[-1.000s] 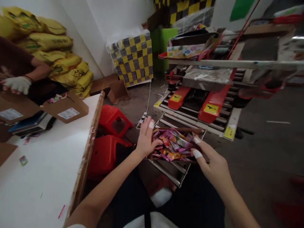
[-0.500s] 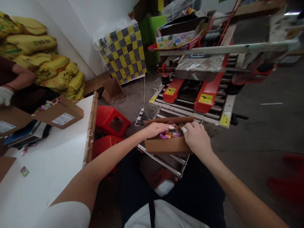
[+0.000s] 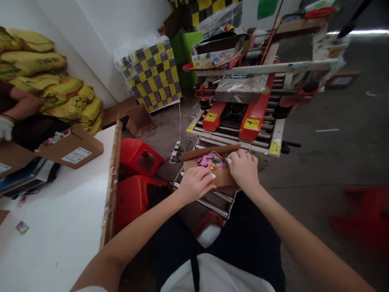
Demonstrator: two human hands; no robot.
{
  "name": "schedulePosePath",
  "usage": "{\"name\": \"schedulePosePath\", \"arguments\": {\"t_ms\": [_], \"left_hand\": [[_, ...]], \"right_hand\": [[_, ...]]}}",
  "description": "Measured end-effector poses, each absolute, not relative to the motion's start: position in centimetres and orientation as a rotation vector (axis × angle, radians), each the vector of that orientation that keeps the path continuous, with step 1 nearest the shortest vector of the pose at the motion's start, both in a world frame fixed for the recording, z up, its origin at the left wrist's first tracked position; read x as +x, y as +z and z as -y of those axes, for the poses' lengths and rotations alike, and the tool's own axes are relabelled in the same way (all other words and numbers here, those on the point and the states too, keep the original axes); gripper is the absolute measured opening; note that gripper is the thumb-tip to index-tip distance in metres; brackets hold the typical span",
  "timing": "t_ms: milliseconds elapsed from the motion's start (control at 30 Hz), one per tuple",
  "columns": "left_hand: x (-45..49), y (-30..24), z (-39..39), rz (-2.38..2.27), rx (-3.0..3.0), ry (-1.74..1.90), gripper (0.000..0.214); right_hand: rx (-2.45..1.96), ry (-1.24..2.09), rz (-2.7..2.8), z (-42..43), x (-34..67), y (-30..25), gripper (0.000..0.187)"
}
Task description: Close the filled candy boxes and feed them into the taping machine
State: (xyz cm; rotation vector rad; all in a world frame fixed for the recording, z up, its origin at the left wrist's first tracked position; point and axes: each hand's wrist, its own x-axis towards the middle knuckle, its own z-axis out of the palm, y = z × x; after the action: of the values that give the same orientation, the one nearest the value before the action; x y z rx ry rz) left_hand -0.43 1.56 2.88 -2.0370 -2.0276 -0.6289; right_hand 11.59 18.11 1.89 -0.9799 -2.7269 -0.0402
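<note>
An open cardboard box (image 3: 223, 178) sits on the roller conveyor in front of me. Small wrapped packets (image 3: 211, 159), mostly purple and pink with some orange, lie inside it. My left hand (image 3: 197, 184) is at the near left of the box, its fingers closed over the near wall. At the right end, my right hand (image 3: 245, 168) is closed on the box's edge, thumb toward the inside. White coverings show on some fingertips of both hands. The fingers' far sides are hidden.
A white table (image 3: 69, 207) is to my left, bearing another filled box (image 3: 71, 148). Two red stools (image 3: 130, 198) stand between it and the conveyor (image 3: 225, 196). Ahead is a red-armed sealing machine (image 3: 253, 115). A gloved co-worker's hand (image 3: 6, 127) shows far left.
My left hand has moved from above the packets to the near wall of the box. My right hand stays at the right end. The whole view has shifted slightly.
</note>
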Motion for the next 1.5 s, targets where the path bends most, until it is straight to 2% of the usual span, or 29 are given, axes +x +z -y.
{"name": "schedulePosePath", "arguments": {"t_ms": [100,467,667,833,1033,1200,1367,1500], "left_hand": [[0.2,1.8,-1.0,2.005,-2.069,-0.683,0.024],[1.1,1.6,-3.2,2.309,-1.975,-0.542,0.052],[1.3,1.9,-4.4,2.426,-1.960,-0.491,0.063],[0.5,2.3,-5.7,2.483,-2.043,-0.356,0.064],[0.0,2.5,-6.3,2.512,-2.048,-0.271,0.059],[0.4,1.6,-4.8,2.389,-1.879,-0.522,0.032],[0.2,0.9,-4.6,2.485,-1.368,-0.698,0.039],[-0.2,0.8,-5.1,2.515,-1.549,-0.622,0.028]], "right_hand": [[-0.953,-0.041,2.724,-18.1,11.7,1.9,0.019],[-0.897,-0.031,2.780,-18.2,11.6,2.1,0.023],[-0.440,0.228,2.905,-18.9,11.7,2.1,0.032],[-0.325,0.297,3.161,-19.8,10.2,3.1,0.023],[-0.359,0.315,3.209,-19.8,9.4,3.3,0.024],[-0.446,0.392,2.991,-19.3,11.0,2.0,0.029],[-0.393,0.346,2.820,-19.0,11.5,1.2,0.039],[-0.223,0.342,2.826,-19.2,11.1,0.8,0.044]]}}
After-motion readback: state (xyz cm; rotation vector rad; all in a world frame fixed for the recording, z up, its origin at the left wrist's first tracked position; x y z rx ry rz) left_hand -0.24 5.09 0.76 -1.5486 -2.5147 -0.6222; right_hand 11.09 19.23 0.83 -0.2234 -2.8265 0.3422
